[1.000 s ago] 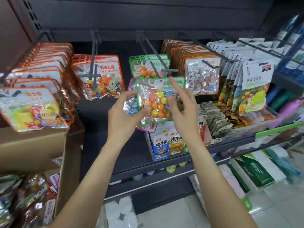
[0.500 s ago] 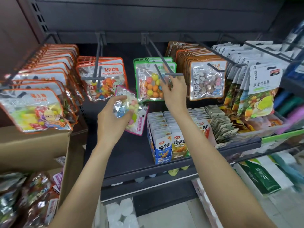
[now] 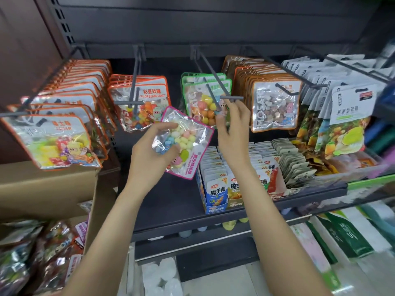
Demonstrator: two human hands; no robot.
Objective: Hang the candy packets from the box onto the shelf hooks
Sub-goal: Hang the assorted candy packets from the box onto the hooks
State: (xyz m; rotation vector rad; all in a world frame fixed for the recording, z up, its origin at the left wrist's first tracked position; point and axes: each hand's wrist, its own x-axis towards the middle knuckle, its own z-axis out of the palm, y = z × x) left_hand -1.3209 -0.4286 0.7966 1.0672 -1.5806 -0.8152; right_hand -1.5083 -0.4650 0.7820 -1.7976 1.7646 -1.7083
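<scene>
The left hand (image 3: pixel 149 152) was raised in front of the shelf, forearm angled up from lower left, fingers curled round a pink-edged candy packet (image 3: pixel 184 144) held tilted in the air, clear of any hook. The right hand (image 3: pixel 232 127) was extended higher, its fingers loosely spread and holding nothing, fingertips just beside the end of the middle hook (image 3: pixel 215 90) and in front of the green-edged packets (image 3: pixel 203 99) hanging there. Orange-edged packets (image 3: pixel 141 103) hung on the hook to the left. The cardboard box (image 3: pixel 42 189) stood at lower left, with further packets (image 3: pixel 42 253) below it.
</scene>
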